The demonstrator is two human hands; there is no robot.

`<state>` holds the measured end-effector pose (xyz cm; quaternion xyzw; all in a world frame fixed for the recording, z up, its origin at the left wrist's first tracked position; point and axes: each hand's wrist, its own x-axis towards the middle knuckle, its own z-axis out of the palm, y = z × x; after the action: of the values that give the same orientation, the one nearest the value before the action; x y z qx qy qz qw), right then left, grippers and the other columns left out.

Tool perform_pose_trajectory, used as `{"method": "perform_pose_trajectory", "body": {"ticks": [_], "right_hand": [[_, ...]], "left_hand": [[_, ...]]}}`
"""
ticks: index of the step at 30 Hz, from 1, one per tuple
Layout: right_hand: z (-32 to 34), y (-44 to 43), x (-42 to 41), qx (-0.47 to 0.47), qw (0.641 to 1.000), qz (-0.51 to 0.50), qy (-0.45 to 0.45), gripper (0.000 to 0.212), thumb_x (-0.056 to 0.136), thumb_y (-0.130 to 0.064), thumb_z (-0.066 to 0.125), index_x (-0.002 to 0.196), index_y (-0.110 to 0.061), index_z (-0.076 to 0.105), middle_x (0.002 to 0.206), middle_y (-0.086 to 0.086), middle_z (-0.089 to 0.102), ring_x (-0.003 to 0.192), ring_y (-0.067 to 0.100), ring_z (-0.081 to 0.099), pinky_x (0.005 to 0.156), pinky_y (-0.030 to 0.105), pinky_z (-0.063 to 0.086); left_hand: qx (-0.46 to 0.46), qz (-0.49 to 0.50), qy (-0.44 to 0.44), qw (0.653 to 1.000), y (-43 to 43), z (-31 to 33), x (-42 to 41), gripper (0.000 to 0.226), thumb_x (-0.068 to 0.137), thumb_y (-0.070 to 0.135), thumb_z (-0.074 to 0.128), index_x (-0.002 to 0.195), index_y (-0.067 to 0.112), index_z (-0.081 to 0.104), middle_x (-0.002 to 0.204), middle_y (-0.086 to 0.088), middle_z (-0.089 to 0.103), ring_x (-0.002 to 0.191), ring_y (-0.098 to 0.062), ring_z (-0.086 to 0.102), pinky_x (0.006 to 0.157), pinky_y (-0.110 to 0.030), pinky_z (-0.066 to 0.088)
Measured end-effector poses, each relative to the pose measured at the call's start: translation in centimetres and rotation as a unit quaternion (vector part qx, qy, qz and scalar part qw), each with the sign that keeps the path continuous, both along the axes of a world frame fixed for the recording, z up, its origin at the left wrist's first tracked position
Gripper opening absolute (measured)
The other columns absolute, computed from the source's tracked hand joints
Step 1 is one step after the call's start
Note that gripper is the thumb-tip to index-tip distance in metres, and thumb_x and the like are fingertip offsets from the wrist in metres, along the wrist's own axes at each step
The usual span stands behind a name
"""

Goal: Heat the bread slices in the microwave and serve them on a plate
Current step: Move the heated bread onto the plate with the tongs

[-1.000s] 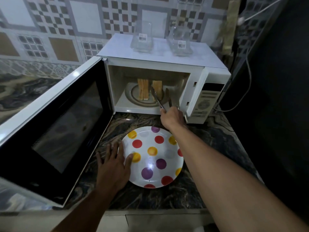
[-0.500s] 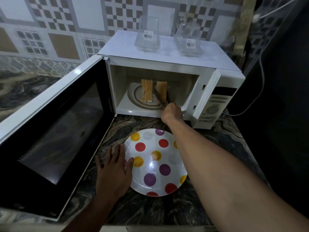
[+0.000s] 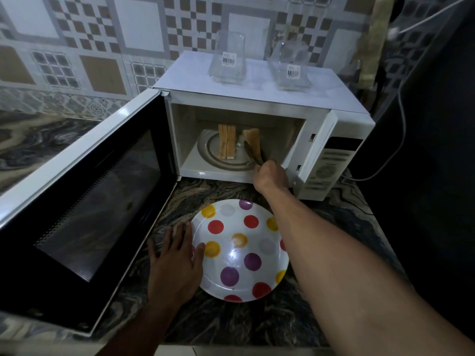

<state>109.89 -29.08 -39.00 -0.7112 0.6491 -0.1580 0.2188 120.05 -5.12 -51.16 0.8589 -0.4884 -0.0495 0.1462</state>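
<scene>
Right hand [image 3: 271, 176] holds tongs [image 3: 250, 153] at bread slice [image 3: 254, 138]; left hand [image 3: 174, 265] touches plate [image 3: 268, 271].

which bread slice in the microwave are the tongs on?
The lone slice on the right, leaning apart from the rest; tongs in the right hand straddle it. The other slices stand packed together to its left.

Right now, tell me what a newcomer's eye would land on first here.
The polka-dot plate on the dark counter, front and centre, with the left hand flat at its left rim. Behind it the white microwave gapes open, bread slices standing on its turntable, while the right hand reaches in with tongs at the tilted right slice.
</scene>
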Motion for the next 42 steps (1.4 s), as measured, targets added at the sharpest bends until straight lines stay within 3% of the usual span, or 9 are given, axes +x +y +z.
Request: {"method": "perform_pose_trajectory", "body": {"ticks": [5, 8, 11, 16, 22, 28, 37, 42], "right_hand": [[0.3, 1.6, -1.9, -0.012, 1.000, -0.021, 0.004, 0.033, 0.103, -0.035, 0.047, 0.117, -0.009, 0.062, 0.109, 0.013, 0.067, 0.100, 0.033, 0.064, 0.072, 0.036, 0.045], [0.8, 3.5, -3.1, -0.010, 1.000, -0.024, 0.000, 0.035, 0.103, -0.036, 0.047, 0.119, -0.008, 0.061, 0.113, 0.015, 0.067, 0.105, 0.036, 0.064, 0.082, 0.041, 0.052], [1.2, 5.7, -4.6, -0.011, 1.000, -0.017, -0.007, 0.038, 0.103, -0.034, 0.047, 0.120, -0.003, 0.061, 0.120, 0.019, 0.064, 0.112, 0.039, 0.060, 0.089, 0.041, 0.051], [1.0, 9.8, -7.0, -0.013, 1.000, 0.002, -0.015, 0.037, 0.104, -0.035, 0.046, 0.118, -0.004, 0.059, 0.119, 0.018, 0.064, 0.109, 0.038, 0.061, 0.072, 0.033, 0.040], [0.0, 15.0, -8.9, -0.001, 1.000, 0.009, -0.020, 0.043, 0.102, -0.036, 0.048, 0.130, -0.003, 0.051, 0.127, 0.021, 0.060, 0.116, 0.039, 0.058, 0.085, 0.037, 0.046], [-1.8, 19.8, -10.6, 0.014, 1.000, 0.026, 0.007, 0.037, 0.104, -0.036, 0.044, 0.126, -0.007, 0.052, 0.120, 0.019, 0.064, 0.110, 0.038, 0.061, 0.072, 0.033, 0.038], [-4.6, 21.8, -11.7, 0.033, 0.999, 0.035, 0.026, 0.037, 0.104, -0.039, 0.042, 0.123, -0.008, 0.049, 0.115, 0.016, 0.063, 0.103, 0.037, 0.062, 0.070, 0.037, 0.043], [-5.1, 22.4, -12.0, 0.032, 0.999, 0.035, 0.020, 0.035, 0.104, -0.039, 0.043, 0.119, -0.008, 0.049, 0.109, 0.018, 0.065, 0.097, 0.038, 0.063, 0.074, 0.043, 0.053]], "left_hand": [[0.000, -0.003, -0.004, 1.000, 0.2, 0.0, -0.2, 0.080, 0.094, 0.063, -0.002, 0.161, 0.022, 0.014, 0.167, 0.000, 0.019, 0.155, -0.022, 0.009, 0.123, -0.056, -0.005], [0.010, -0.004, -0.015, 1.000, 0.3, 0.1, -0.3, 0.081, 0.094, 0.063, -0.003, 0.161, 0.021, 0.016, 0.167, -0.001, 0.020, 0.155, -0.024, 0.011, 0.122, -0.059, -0.003], [0.014, -0.004, -0.013, 1.000, 0.6, 0.3, -0.4, 0.085, 0.091, 0.065, -0.004, 0.161, 0.021, 0.018, 0.166, -0.002, 0.022, 0.154, -0.027, 0.013, 0.122, -0.059, -0.001], [0.041, 0.006, 0.028, 0.999, 0.3, 0.6, -0.4, 0.076, 0.099, 0.063, 0.008, 0.161, 0.020, 0.010, 0.168, -0.006, 0.014, 0.155, -0.028, 0.004, 0.121, -0.058, -0.007], [0.037, 0.000, 0.054, 0.998, 1.6, 1.1, -1.0, 0.081, 0.099, 0.066, 0.016, 0.161, 0.017, 0.001, 0.169, -0.009, 0.005, 0.155, -0.027, -0.003, 0.122, -0.051, -0.010], [0.045, 0.006, 0.065, 0.997, 1.5, 1.1, -1.4, 0.077, 0.100, 0.065, 0.014, 0.161, 0.020, 0.000, 0.169, -0.010, 0.003, 0.155, -0.029, -0.004, 0.122, -0.055, -0.009], [0.056, 0.014, 0.060, 0.997, 1.1, 1.0, -1.4, 0.079, 0.100, 0.065, 0.012, 0.161, 0.017, 0.000, 0.169, -0.011, 0.003, 0.155, -0.031, -0.004, 0.121, -0.057, -0.008], [0.053, 0.013, 0.066, 0.996, 1.1, 1.0, -1.4, 0.079, 0.099, 0.066, 0.012, 0.161, 0.018, 0.000, 0.169, -0.011, 0.003, 0.155, -0.030, -0.004, 0.121, -0.058, -0.008]]}}
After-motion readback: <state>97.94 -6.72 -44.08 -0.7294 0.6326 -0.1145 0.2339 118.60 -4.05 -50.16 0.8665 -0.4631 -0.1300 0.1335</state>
